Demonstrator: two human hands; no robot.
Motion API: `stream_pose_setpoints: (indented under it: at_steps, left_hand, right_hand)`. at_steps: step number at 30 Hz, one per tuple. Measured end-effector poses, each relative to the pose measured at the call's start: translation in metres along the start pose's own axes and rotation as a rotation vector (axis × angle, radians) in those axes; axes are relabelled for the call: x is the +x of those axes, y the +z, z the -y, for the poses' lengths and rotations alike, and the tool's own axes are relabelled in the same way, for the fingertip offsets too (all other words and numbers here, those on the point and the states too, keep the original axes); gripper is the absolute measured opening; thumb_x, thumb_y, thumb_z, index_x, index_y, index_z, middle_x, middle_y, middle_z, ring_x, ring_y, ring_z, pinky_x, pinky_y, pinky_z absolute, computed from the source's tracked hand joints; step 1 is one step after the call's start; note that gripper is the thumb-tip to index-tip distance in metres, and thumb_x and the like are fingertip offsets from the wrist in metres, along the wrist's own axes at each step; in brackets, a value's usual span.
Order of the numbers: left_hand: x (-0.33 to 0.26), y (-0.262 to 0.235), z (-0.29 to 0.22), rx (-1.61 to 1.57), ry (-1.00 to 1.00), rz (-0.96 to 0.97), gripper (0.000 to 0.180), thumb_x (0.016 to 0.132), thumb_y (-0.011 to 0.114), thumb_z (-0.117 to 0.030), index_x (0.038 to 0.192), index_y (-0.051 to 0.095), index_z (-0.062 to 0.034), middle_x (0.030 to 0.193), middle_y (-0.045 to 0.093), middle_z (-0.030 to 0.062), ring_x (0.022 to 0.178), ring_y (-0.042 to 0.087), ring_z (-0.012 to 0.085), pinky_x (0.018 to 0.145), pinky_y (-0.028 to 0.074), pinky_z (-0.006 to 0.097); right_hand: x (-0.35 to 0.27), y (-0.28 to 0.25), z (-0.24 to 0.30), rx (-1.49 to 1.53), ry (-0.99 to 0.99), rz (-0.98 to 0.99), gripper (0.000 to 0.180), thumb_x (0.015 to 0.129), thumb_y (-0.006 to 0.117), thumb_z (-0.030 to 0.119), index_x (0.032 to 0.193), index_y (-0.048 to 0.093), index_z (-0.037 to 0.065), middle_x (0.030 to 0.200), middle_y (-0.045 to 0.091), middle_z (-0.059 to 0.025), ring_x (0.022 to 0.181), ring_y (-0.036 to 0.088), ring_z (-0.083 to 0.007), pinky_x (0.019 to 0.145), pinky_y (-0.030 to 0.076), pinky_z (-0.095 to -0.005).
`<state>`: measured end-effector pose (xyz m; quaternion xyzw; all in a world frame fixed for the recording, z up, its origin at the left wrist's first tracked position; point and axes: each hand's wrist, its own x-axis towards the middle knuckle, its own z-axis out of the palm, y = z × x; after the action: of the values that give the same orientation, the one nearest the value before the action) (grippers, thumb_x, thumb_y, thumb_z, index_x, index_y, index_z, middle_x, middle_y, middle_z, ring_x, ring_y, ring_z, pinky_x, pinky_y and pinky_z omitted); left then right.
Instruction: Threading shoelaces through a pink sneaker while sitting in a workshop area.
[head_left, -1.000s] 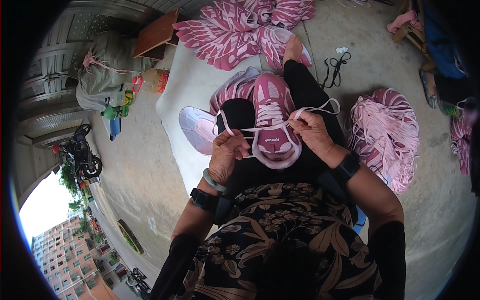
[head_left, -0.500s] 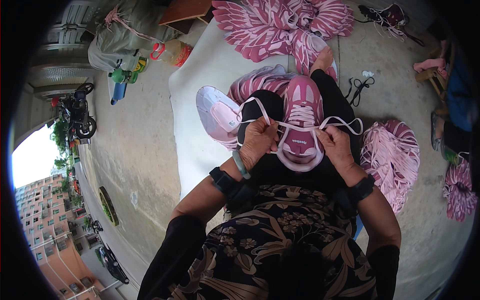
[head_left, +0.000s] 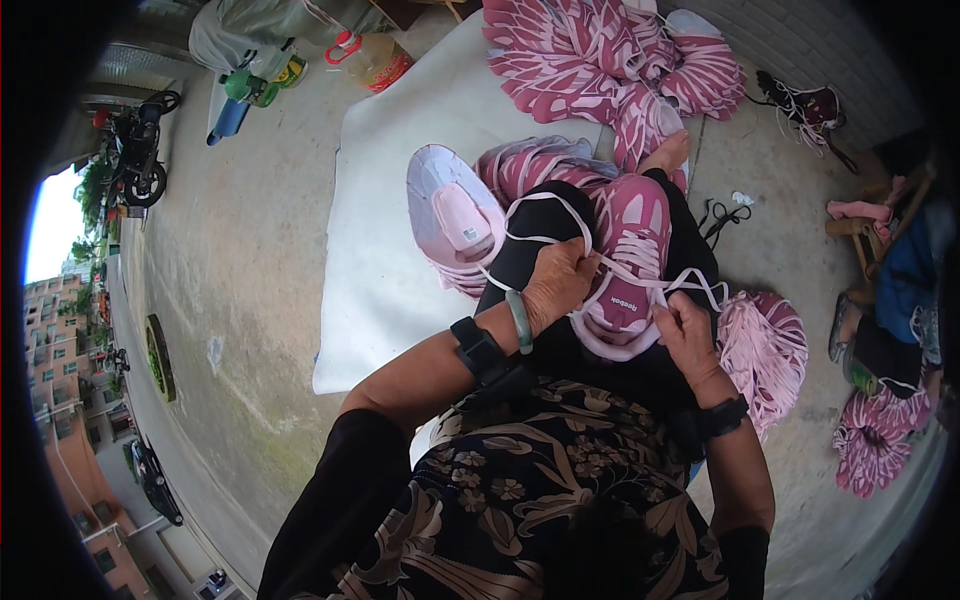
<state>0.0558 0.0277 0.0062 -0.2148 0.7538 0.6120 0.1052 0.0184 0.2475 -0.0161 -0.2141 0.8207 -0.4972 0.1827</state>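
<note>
A dark-pink sneaker upper with paler panels rests on my black-clad legs, toe pointing away and its opening toward me. Pale pink lace is threaded up its front. At the opening's left side, my left hand is closed in a pinch on a lace, which slants across the tongue. My right hand, at the opening's right edge, pinches the lace too, and a loose loop rises above it. Left of my leg stand several nested uppers with a pale lining showing.
Fanned piles of pink uppers lie on a white sheet ahead. Another bundle sits beside my right leg. Black cord and a dark laced shoe are on the floor. At far right, a person sits near more uppers.
The view has turned, shifting the surroundings. The lace between my hands went from nearly level to slanting down toward my right hand. Both hands keep their pinch.
</note>
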Motion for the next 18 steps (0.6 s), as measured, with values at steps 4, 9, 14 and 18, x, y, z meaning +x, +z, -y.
stream_pose_setpoints:
  at_steps: [4, 9, 14, 18]
  left_hand:
    - [0.002, 0.002, 0.016, 0.059, 0.145, -0.071, 0.012, 0.083, 0.051, -0.011, 0.084, 0.053, 0.0012, 0.053, 0.049, 0.0036, 0.037, 0.046, 0.0093, 0.035, 0.037, 0.023]
    - [0.003, 0.007, 0.022, 0.095, 0.194, -0.118, 0.011, 0.082, 0.053, -0.009, 0.082, 0.054, 0.0015, 0.052, 0.051, 0.0089, 0.040, 0.051, 0.0168, 0.039, 0.040, 0.027]
    - [0.004, 0.008, 0.010, 0.197, 0.343, -0.173, 0.010, 0.079, 0.056, -0.008, 0.080, 0.055, 0.0014, 0.062, 0.055, 0.0202, 0.057, 0.056, 0.0351, 0.050, 0.043, 0.035]
    - [0.007, 0.004, 0.004, 0.299, 0.367, -0.137, 0.010, 0.077, 0.056, -0.010, 0.079, 0.055, -0.0001, 0.063, 0.056, 0.0192, 0.060, 0.057, 0.0345, 0.053, 0.044, 0.037]
  right_hand:
    - [-0.001, -0.001, 0.013, 0.104, 0.084, 0.036, 0.025, 0.081, 0.057, 0.011, 0.067, 0.040, 0.002, 0.056, 0.040, -0.0011, 0.048, 0.041, -0.0057, 0.041, 0.039, -0.0227]
    - [-0.003, -0.001, 0.011, 0.066, 0.117, 0.045, 0.023, 0.081, 0.056, 0.011, 0.067, 0.040, 0.002, 0.056, 0.041, -0.0014, 0.048, 0.043, -0.0063, 0.041, 0.041, -0.0229]
    - [-0.001, -0.003, 0.012, 0.038, 0.127, 0.035, 0.023, 0.081, 0.056, 0.012, 0.067, 0.040, 0.002, 0.056, 0.042, -0.0017, 0.047, 0.044, -0.0067, 0.041, 0.042, -0.0229]
    - [0.002, 0.000, 0.010, 0.051, 0.142, 0.035, 0.023, 0.081, 0.056, 0.012, 0.067, 0.040, 0.003, 0.056, 0.042, -0.0018, 0.047, 0.044, -0.0069, 0.042, 0.042, -0.0232]
